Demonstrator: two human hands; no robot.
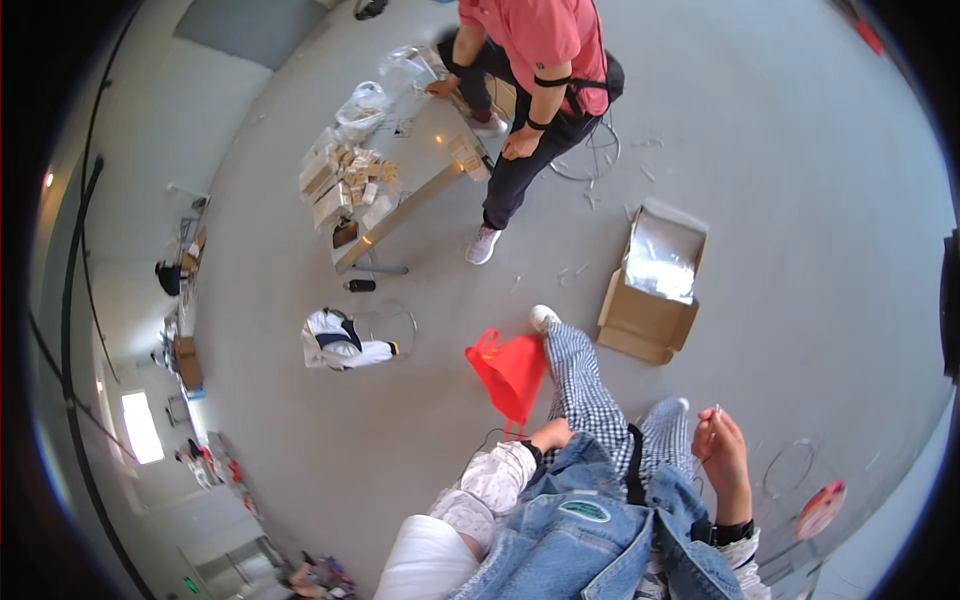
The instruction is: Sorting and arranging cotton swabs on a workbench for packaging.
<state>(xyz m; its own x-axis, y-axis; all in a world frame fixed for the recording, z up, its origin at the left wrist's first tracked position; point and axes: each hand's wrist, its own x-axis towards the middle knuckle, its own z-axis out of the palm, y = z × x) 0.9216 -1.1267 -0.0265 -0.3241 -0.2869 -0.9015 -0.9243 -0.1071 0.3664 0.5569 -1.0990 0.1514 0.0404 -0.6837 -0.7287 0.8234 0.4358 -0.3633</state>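
Note:
My left hand [551,435] rests against my checked trousers at the thigh; the denim jacket hides its fingers. Beside it is a red bag [508,376] with loop handles, next to my left leg; whether the hand touches the bag does not show. My right hand [722,448] is raised over the floor on the right, fingers curled and pinched together. A tiny whitish bit shows at its fingertips, too small to name.
Ahead lies an open cardboard box [648,330] with clear plastic inside. A person in a pink shirt [535,45] stands by a table [420,150] with small boxes and plastic bags. A white-and-navy garment [345,340] is draped on a stool. Small scraps dot the floor.

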